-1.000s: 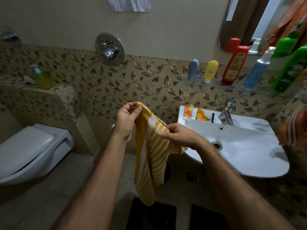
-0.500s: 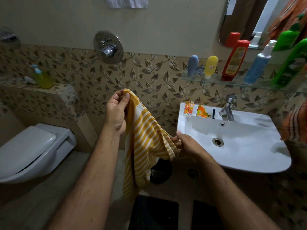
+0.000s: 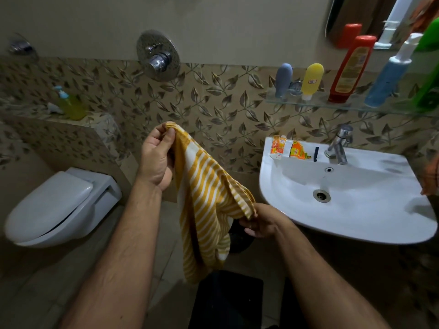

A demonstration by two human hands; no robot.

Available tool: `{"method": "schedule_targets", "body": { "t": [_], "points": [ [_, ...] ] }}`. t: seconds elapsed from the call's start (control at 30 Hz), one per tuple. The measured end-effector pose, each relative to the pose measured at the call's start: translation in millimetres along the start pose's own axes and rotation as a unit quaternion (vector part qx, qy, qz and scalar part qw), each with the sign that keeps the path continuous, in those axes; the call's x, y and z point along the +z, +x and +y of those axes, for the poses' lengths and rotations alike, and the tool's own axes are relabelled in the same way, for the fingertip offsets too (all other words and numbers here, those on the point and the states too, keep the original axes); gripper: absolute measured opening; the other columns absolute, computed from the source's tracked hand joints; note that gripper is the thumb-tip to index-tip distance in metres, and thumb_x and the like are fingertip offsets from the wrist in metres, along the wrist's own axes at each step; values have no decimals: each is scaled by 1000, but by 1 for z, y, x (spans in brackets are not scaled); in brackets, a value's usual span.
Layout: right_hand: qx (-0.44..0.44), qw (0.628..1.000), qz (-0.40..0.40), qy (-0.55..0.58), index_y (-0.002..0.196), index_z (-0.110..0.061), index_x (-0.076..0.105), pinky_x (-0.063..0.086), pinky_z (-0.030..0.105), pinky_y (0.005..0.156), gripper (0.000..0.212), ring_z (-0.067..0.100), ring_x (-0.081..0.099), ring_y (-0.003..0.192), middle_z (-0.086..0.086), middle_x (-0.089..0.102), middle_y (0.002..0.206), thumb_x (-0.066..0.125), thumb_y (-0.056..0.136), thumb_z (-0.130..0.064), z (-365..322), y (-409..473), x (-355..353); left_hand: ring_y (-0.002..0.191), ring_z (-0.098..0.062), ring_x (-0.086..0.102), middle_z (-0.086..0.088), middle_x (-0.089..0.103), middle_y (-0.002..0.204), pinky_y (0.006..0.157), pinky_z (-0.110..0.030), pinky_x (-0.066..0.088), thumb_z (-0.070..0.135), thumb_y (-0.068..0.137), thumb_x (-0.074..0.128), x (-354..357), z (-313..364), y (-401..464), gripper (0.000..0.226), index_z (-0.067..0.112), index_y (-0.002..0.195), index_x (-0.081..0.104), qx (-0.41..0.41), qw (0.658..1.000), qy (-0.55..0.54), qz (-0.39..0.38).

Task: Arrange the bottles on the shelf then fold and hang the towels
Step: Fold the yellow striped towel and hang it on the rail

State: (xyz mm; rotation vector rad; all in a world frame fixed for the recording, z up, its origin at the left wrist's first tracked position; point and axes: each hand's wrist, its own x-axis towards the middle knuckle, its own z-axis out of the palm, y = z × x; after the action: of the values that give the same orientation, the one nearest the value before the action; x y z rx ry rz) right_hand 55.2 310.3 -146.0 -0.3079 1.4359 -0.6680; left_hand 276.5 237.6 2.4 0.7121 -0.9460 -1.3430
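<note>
Nearest, the right hand (image 3: 260, 220) reaches out low, its grip pinched on a lower edge of the yellow-and-white striped towel (image 3: 206, 200), just in front of the sink's (image 3: 356, 210) rim. The left hand (image 3: 158, 157) is raised higher, fingers and thumb clamped on the towel's top corner, so the cloth slants between the 2 hands and its loose end hangs toward the floor.

Left of the arms sits a white toilet (image 3: 59, 205) with its lid down. On the sink's back ledge lie small orange packets (image 3: 288, 150) beside the tap (image 3: 338, 146).

Farther back, a glass shelf (image 3: 318, 103) on the leaf-patterned wall holds 5 bottles in a row: grey bottle (image 3: 283, 79), yellow bottle (image 3: 311, 80), red bottle (image 3: 351, 68), blue bottle (image 3: 389, 73) and green bottle (image 3: 430, 77) at the frame's edge. A round chrome shower valve (image 3: 158, 55) is fixed on the wall to the left.
</note>
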Motion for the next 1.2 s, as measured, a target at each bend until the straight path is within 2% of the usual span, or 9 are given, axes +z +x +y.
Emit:
{"method": "schedule_targets", "body": {
  "t": [0.23, 0.37, 0.5, 0.73, 0.83, 0.9, 1.0, 1.1, 1.2],
  "points": [
    [-27, 980, 38, 195, 81, -12, 56, 55, 25, 49, 15, 9, 45, 52, 0, 49, 56, 53, 95, -17, -24, -13, -34, 85, -10, 62, 5, 68, 82, 80, -27, 55, 15, 95, 53, -48, -18, 0, 10, 22, 95, 59, -23, 998, 23, 50],
    [-135, 977, 165, 17, 80, -7, 54, 42, 24, 47, 13, 15, 44, 49, 8, 47, 61, 49, 91, -1, -38, -29, -49, 86, -10, 58, 1, 62, 91, 81, -26, 51, 11, 95, 54, -68, -30, -5, 14, 24, 95, 59, -24, 992, 71, 103],
    [-206, 910, 286, -218, 76, -6, 56, 32, 24, 43, 16, 20, 46, 45, 14, 55, 61, 45, 86, 1, -60, -47, -56, 89, -9, 57, 2, 61, 93, 80, -20, 51, 5, 94, 56, -81, -45, -13, 17, 21, 98, 60, 2, 974, 158, 163],
    [-234, 955, 148, -110, 105, -10, 67, 23, 20, 38, 36, 9, 43, 40, 3, 59, 54, 33, 97, -4, -95, -94, -46, 95, -7, 61, 1, 65, 101, 76, -16, 50, 11, 95, 57, -100, -49, -17, 24, 11, 119, 59, 5, 949, 223, 223],
    [-296, 946, 87, -95, 106, -7, 65, 31, 19, 38, 27, 14, 60, 47, 10, 70, 67, 40, 98, -4, -107, -113, -37, 87, -2, 60, 4, 65, 100, 71, -15, 50, 15, 96, 57, -103, -39, -15, 22, 14, 117, 59, 35, 936, 237, 257],
    [-331, 938, 49, -90, 107, -8, 67, 42, 23, 46, 25, 19, 72, 62, 13, 74, 80, 45, 97, -3, -115, -121, -31, 77, -2, 57, 1, 64, 97, 66, -16, 48, 18, 96, 56, -104, -34, -12, 20, 15, 116, 58, 47, 929, 244, 273],
    [-336, 934, -11, -124, 113, -13, 67, 54, 38, 76, 28, 25, 74, 91, 12, 73, 98, 57, 92, 1, -118, -123, -28, 71, -5, 58, -1, 66, 96, 64, -18, 49, 19, 96, 56, -105, -31, -8, 17, 19, 113, 57, 42, 921, 259, 288],
    [-346, 923, 10, -170, 110, -13, 67, 57, 42, 83, 39, 30, 68, 105, 15, 70, 101, 62, 82, 14, -116, -122, -30, 80, -6, 61, 5, 65, 97, 71, -21, 50, 20, 96, 56, -103, -30, -9, 16, 23, 112, 56, 40, 915, 280, 288],
    [-382, 897, 93, -201, 106, -6, 69, 57, 46, 83, 25, 32, 68, 100, 21, 70, 102, 67, 84, 7, -111, -116, -26, 87, -6, 61, 7, 65, 98, 76, -24, 50, 21, 96, 57, -102, -26, -6, 16, 26, 111, 56, 32, 914, 286, 285]
  ]
}}
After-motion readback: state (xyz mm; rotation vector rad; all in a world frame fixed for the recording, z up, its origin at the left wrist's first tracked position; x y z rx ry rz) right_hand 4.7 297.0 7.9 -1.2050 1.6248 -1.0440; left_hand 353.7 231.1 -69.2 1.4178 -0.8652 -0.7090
